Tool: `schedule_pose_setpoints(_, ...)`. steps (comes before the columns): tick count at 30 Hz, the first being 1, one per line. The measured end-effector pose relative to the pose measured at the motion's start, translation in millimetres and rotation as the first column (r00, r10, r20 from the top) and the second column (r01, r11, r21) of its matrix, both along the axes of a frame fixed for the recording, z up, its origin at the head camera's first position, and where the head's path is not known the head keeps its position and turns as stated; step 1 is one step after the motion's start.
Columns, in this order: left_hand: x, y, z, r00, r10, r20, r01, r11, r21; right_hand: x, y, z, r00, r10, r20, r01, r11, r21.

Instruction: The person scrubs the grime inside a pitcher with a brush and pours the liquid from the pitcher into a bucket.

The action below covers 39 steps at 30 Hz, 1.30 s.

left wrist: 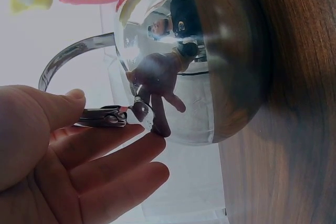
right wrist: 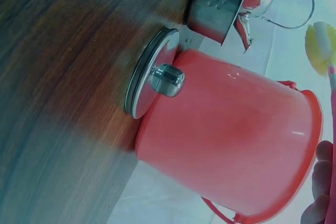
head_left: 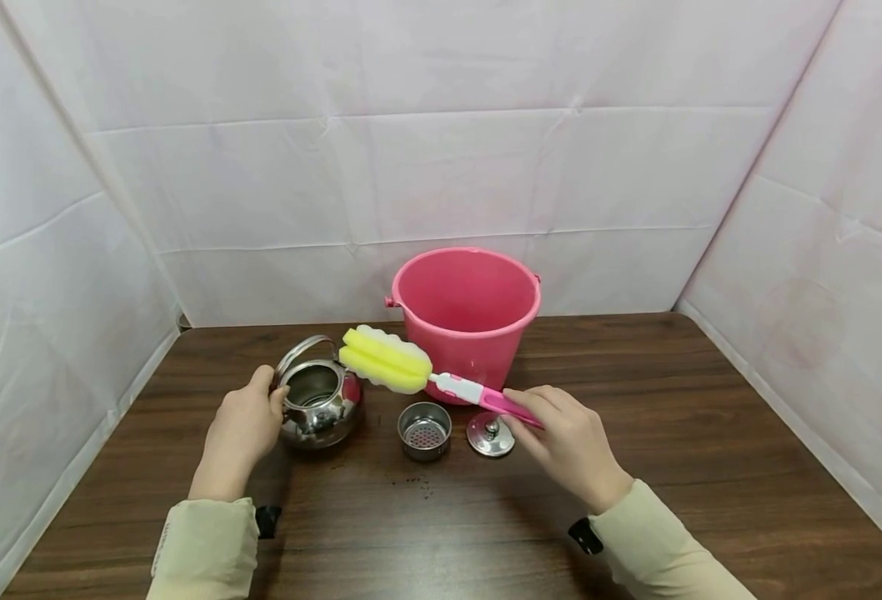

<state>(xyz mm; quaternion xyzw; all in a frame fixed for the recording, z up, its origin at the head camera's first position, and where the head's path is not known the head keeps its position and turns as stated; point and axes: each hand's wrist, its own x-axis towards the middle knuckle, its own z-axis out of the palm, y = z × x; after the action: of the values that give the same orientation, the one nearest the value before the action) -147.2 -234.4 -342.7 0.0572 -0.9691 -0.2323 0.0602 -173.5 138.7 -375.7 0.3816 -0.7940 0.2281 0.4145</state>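
My left hand (head_left: pixel 240 429) pinches the side of the arched metal handle of a shiny steel teapot (head_left: pixel 324 423); its other fingers lie by the pot's wall in the left wrist view. The teapot stands lidless on the table, mouth up. In my right hand (head_left: pixel 567 446) is the pink grip of a bottle brush (head_left: pixel 388 360), held level above the table. Its yellow and white sponge head points left, close to the teapot's upper right side. Between the hands sit a steel strainer basket (head_left: pixel 424 432) with a perforated bottom and a round knobbed lid (head_left: pixel 490 436).
Behind the strainer and lid stands a pink bucket (head_left: pixel 478 354), its handle pivots at the rim. Dark crumbs (head_left: pixel 420 487) are scattered before the strainer on the brown wooden table (head_left: pixel 681 433). White cloth walls (head_left: pixel 441 183) enclose the back and sides.
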Motion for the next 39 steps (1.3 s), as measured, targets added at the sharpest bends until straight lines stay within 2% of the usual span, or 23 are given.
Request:
schedule_pose_setpoints(19, 0.7, 1, 1.8, 1.0, -0.006, 0.001, 0.006, 1.0, -0.002, 4.0, 12, 8.7, 0.998, -0.017, -0.058, 0.009, 0.99, -0.144)
schedule_pose_setpoints(33, 0.9, 0, 0.0, 1.0, -0.004, 0.001, 0.004, 1.0, 0.002, 6.0, 22, 11.5, 0.998, -0.047, -0.042, 0.037, 0.974, -0.222)
schedule_pose_setpoints(39, 1.2, 1, -1.0, 1.0, 0.014, -0.002, -0.014, 1.0, -0.001, 7.3, 28, 10.5, 0.996, -0.083, -0.033, 0.073, 0.969, -0.238)
